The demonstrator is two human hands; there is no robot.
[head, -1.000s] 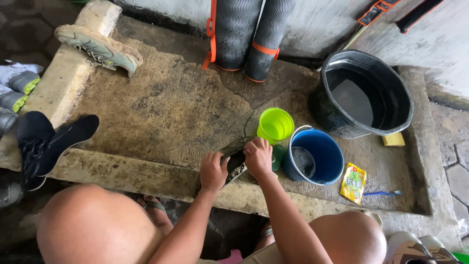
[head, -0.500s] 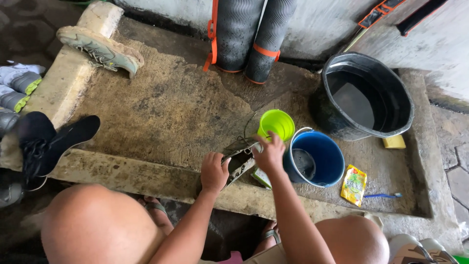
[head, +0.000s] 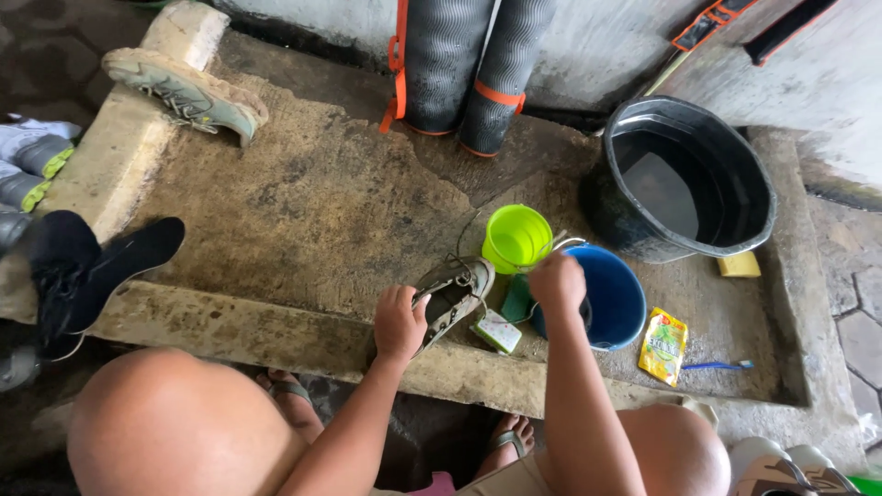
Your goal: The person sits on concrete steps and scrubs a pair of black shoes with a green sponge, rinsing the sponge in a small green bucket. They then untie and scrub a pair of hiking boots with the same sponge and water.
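The left hand [head: 399, 323] is closed around the heel end of a muddy grey shoe [head: 452, 296], thumb and fingers wrapped over its rim. The right hand [head: 557, 281] is curled into a loose fist above the edge of the blue bucket [head: 611, 298]; whether it has hold of anything cannot be made out. The shoe lies tilted on the front lip of the concrete wash slab [head: 303, 202], toe pointing toward the lime green cup [head: 516, 237], between the two hands. A small green-and-white block [head: 497, 330] sits just beside the shoe, near a dark green piece partly hidden by the right wrist. Besides the held shoe, one pale shoe [head: 188, 89] rests at the slab's far corner and one black shoe [head: 87, 266] at the left edge. One black tub [head: 689, 179], one yellow sachet [head: 663, 345], one blue toothbrush [head: 718, 366] and one yellow sponge [head: 740, 264] show, the tub overlapping the sponge.
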